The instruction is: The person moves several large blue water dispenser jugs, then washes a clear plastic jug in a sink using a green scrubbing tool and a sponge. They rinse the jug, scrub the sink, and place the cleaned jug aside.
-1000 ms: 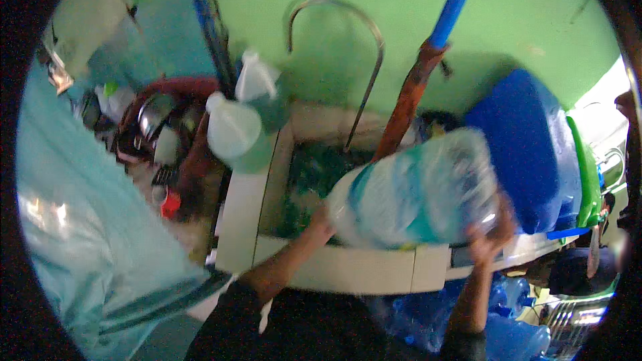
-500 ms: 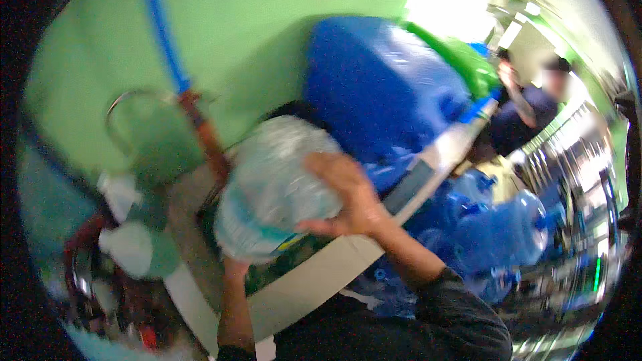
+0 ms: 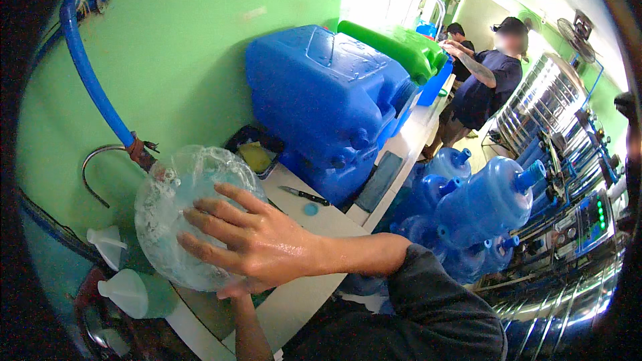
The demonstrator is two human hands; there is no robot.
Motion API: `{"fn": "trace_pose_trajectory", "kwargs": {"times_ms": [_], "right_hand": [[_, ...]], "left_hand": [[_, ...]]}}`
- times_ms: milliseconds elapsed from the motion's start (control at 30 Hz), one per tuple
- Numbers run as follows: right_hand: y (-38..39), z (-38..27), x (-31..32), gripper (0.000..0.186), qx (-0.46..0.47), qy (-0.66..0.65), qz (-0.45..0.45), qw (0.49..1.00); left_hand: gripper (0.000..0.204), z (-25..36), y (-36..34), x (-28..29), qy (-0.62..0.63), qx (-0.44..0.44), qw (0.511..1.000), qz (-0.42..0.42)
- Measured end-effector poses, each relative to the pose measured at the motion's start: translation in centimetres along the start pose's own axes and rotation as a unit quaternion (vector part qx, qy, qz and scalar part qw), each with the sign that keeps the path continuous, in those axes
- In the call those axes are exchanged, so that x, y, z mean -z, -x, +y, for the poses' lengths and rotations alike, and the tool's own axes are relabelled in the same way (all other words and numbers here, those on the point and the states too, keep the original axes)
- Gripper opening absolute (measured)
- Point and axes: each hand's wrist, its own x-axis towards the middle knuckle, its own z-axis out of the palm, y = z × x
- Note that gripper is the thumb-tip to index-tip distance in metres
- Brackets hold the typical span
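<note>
A large, round, clear plastic water jug (image 3: 164, 227), wet and shiny, is tilted above a sink set in the counter at the lower left. Across its near side lies my right hand (image 3: 247, 237), wet, with fingers spread and pressed against the plastic, holding it. My left forearm (image 3: 251, 327) reaches up to the jug's lower edge. The left hand itself is hidden behind the jug and my right hand, so its fingers do not show. Just above the jug is a blue hose (image 3: 97, 80) with a wrapped brown end by the wall.
Big blue jerrycans (image 3: 321, 87) and a green one (image 3: 394, 47) line the counter. A knife (image 3: 304, 194), a blue cap (image 3: 311, 208) and a sponge tub (image 3: 254, 154) lie nearer. Blue water bottles (image 3: 478, 194) stand right; two people work beyond. White funnels (image 3: 127, 294) hang left.
The jug has moved left and turned, and its side label no longer shows. My right hand has shifted left with it. The view has swung and become sharper, revealing the knife.
</note>
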Motion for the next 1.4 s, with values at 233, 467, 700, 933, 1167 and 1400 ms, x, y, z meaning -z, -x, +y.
{"fn": "trace_pose_trajectory", "kwargs": {"times_ms": [233,467,700,933,1167,1400], "right_hand": [[-1.3,-0.4,2.6,0.090,0.016,0.032,-0.020,0.999],[-3.1,-0.4,4.9,0.082,0.006,0.064,-0.018,0.998],[-4.2,-0.6,5.7,0.082,0.020,0.080,-0.006,0.997],[-4.6,-1.1,5.6,0.082,0.029,0.067,-0.007,0.997],[-5.2,-0.7,5.1,0.080,0.034,0.071,-0.002,0.997],[-6.3,1.5,4.7,0.080,0.026,0.081,0.001,0.996]], "left_hand": [[0.038,1.2,-1.1,-2.3,0.362,0.108,0.925,-0.045],[0.038,2.2,-2.3,-4.2,0.490,0.147,0.856,-0.071],[0.039,2.8,-2.5,-3.9,0.523,0.153,0.835,-0.076],[0.039,2.6,-2.1,-3.6,0.540,0.155,0.824,-0.073],[0.039,2.5,-2.0,-3.5,0.549,0.160,0.817,-0.072],[0.040,2.2,-1.4,-2.9,0.563,0.157,0.810,-0.058]]}}
